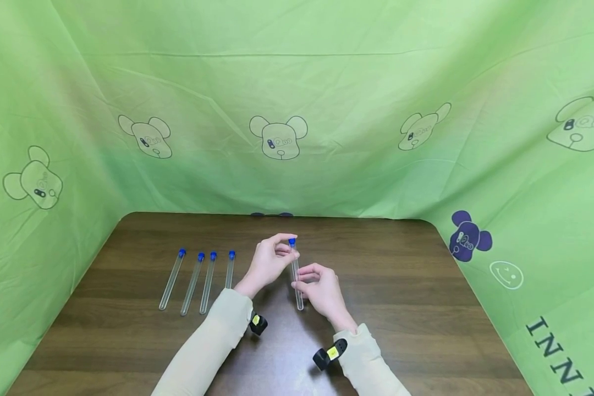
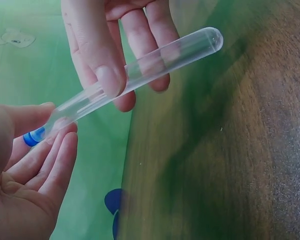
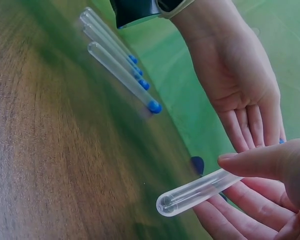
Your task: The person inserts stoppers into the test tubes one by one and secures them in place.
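A clear test tube point(image 1: 296, 275) with a blue cap point(image 1: 292, 241) is held between both hands over the table. My left hand point(image 1: 271, 258) pinches it near the capped end, thumb on one side and fingers on the other. Lower on the tube, my right hand point(image 1: 323, 289) pinches the body between thumb and fingers. In the left wrist view the tube point(image 2: 155, 65) slants, its rounded end up at the right and its blue cap point(image 2: 34, 136) beside the left palm. From the right wrist, the rounded end of the tube point(image 3: 190, 194) points toward the camera, and the cap is mostly hidden.
Several more blue-capped test tubes lie side by side on the brown wooden table point(image 1: 401, 275), left of my hands; one tube point(image 1: 230, 269) is partly behind the left forearm, another point(image 1: 172, 280) farthest left. A green cloth point(image 1: 326, 181) with bear-head prints surrounds the table's back and sides.
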`<state>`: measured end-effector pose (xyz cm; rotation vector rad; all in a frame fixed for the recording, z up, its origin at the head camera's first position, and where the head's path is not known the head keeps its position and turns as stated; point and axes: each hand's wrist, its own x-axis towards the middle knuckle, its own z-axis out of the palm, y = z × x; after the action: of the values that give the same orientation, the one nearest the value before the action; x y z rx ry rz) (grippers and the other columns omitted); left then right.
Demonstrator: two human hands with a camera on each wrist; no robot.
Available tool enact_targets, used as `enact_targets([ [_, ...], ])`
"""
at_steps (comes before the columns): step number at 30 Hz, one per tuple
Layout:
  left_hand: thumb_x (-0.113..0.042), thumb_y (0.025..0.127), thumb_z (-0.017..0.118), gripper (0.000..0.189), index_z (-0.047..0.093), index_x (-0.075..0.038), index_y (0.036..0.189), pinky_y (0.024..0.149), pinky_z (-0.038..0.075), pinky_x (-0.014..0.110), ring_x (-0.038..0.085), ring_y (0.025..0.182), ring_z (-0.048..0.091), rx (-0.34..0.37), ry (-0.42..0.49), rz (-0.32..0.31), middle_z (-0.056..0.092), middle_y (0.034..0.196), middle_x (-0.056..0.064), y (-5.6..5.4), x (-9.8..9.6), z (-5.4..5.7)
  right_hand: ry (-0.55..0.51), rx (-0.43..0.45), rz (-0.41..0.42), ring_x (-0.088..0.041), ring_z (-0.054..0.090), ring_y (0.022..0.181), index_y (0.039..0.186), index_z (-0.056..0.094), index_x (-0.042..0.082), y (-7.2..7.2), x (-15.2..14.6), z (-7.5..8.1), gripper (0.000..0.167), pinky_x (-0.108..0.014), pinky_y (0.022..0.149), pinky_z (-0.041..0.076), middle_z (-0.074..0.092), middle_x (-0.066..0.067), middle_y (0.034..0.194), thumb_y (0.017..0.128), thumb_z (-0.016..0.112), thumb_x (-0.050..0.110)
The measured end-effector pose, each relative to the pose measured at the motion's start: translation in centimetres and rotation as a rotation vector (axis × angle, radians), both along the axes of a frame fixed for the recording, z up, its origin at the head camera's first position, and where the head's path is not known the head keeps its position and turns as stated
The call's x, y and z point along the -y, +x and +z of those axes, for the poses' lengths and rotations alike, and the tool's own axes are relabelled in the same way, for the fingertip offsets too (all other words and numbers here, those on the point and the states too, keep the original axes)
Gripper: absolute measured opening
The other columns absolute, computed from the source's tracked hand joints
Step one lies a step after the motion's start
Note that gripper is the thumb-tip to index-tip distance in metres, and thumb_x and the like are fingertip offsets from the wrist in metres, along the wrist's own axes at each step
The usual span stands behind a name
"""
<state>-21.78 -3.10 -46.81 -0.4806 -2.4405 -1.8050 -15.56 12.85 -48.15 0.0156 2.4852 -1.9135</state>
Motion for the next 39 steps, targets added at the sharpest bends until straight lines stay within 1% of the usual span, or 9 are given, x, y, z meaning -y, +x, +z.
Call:
enact_targets([
  [6, -0.004, 0.088, 0.080, 0.038, 0.071, -0.011, 0.124, 0.078, 0.058, 0.030, 0.018, 0.084, 0.073, -0.006, -0.005, -0.001, 0.076, 0.089, 0.004, 0.1, 0.1, 0.3, -0.008, 0.005, -0.006, -0.026, 0.074, 0.071, 0.099, 0.070, -0.002, 0.0, 0.2, 0.0, 0.022, -0.038, 0.063, 0.061, 0.074, -0.015, 0.090, 0.080, 0.081, -0.005],
  [12, -0.003, 0.087, 0.080, 0.038, 0.072, -0.011, 0.123, 0.077, 0.058, 0.029, 0.018, 0.083, 0.073, -0.036, 0.017, 0.013, 0.076, 0.089, 0.005, 0.0, 0.1, 0.6, -0.017, -0.030, -0.003, -0.025, 0.074, 0.075, 0.103, 0.070, -0.003, 0.1, 0.5, -0.3, 0.025, -0.032, 0.066, 0.060, 0.075, -0.014, 0.090, 0.081, 0.081, -0.002],
  [18, -0.004, 0.088, 0.080, 0.039, 0.072, -0.010, 0.125, 0.078, 0.058, 0.029, 0.019, 0.084, 0.074, -0.032, 0.049, 0.046, 0.076, 0.089, 0.006, -0.4, 0.7, 1.2, 0.006, -0.019, 0.041, -0.021, 0.074, 0.078, 0.107, 0.072, -0.001, 0.5, 0.6, -0.9, 0.026, -0.027, 0.068, 0.057, 0.075, -0.010, 0.090, 0.084, 0.082, 0.004],
  [22, -0.004, 0.088, 0.080, 0.039, 0.071, -0.010, 0.125, 0.077, 0.059, 0.030, 0.020, 0.084, 0.074, -0.032, 0.059, 0.066, 0.075, 0.088, 0.006, -0.6, 1.3, 1.5, 0.007, -0.050, 0.078, -0.023, 0.074, 0.081, 0.110, 0.072, -0.003, 0.7, 0.7, -1.0, 0.026, -0.027, 0.070, 0.058, 0.076, -0.012, 0.092, 0.086, 0.079, 0.003],
  [26, -0.004, 0.088, 0.080, 0.039, 0.071, -0.009, 0.125, 0.077, 0.059, 0.030, 0.021, 0.084, 0.074, -0.033, 0.053, 0.063, 0.076, 0.089, 0.007, -0.8, 1.7, 1.7, 0.013, -0.072, 0.086, -0.022, 0.074, 0.081, 0.111, 0.072, -0.003, 0.8, 1.0, -0.8, 0.026, -0.027, 0.070, 0.058, 0.076, -0.012, 0.092, 0.087, 0.078, 0.003],
  [29, -0.005, 0.088, 0.080, 0.039, 0.070, -0.008, 0.126, 0.077, 0.059, 0.030, 0.021, 0.084, 0.074, -0.036, 0.043, 0.057, 0.075, 0.090, 0.007, -0.8, 1.9, 1.8, 0.015, -0.070, 0.080, -0.021, 0.074, 0.081, 0.110, 0.073, -0.002, 0.8, 1.3, -0.8, 0.025, -0.026, 0.070, 0.058, 0.076, -0.011, 0.092, 0.087, 0.079, 0.004],
  [33, -0.008, 0.087, 0.082, 0.043, 0.069, -0.011, 0.128, 0.076, 0.059, 0.032, 0.019, 0.081, 0.073, -0.035, 0.036, 0.048, 0.075, 0.088, 0.004, -0.9, 2.1, 1.8, 0.019, -0.088, 0.077, -0.022, 0.074, 0.081, 0.110, 0.073, -0.003, 0.8, 1.5, -0.7, 0.024, -0.028, 0.071, 0.058, 0.076, -0.012, 0.091, 0.087, 0.078, 0.004],
  [36, -0.009, 0.084, 0.085, 0.049, 0.067, -0.014, 0.130, 0.074, 0.059, 0.034, 0.016, 0.077, 0.072, -0.028, 0.025, 0.037, 0.074, 0.088, 0.001, -0.8, 2.1, 1.7, 0.025, -0.083, 0.077, -0.021, 0.074, 0.081, 0.110, 0.073, -0.003, 0.9, 1.6, -0.6, 0.025, -0.027, 0.071, 0.058, 0.076, -0.011, 0.091, 0.087, 0.079, 0.004],
  [39, -0.008, 0.083, 0.086, 0.053, 0.066, -0.015, 0.132, 0.072, 0.059, 0.035, 0.015, 0.074, 0.071, -0.015, 0.016, 0.042, 0.074, 0.089, 0.000, -0.5, 2.2, 1.6, 0.030, -0.067, 0.070, -0.020, 0.074, 0.081, 0.110, 0.074, -0.002, 0.9, 1.9, -0.7, 0.025, -0.026, 0.071, 0.058, 0.076, -0.011, 0.091, 0.086, 0.080, 0.004],
])
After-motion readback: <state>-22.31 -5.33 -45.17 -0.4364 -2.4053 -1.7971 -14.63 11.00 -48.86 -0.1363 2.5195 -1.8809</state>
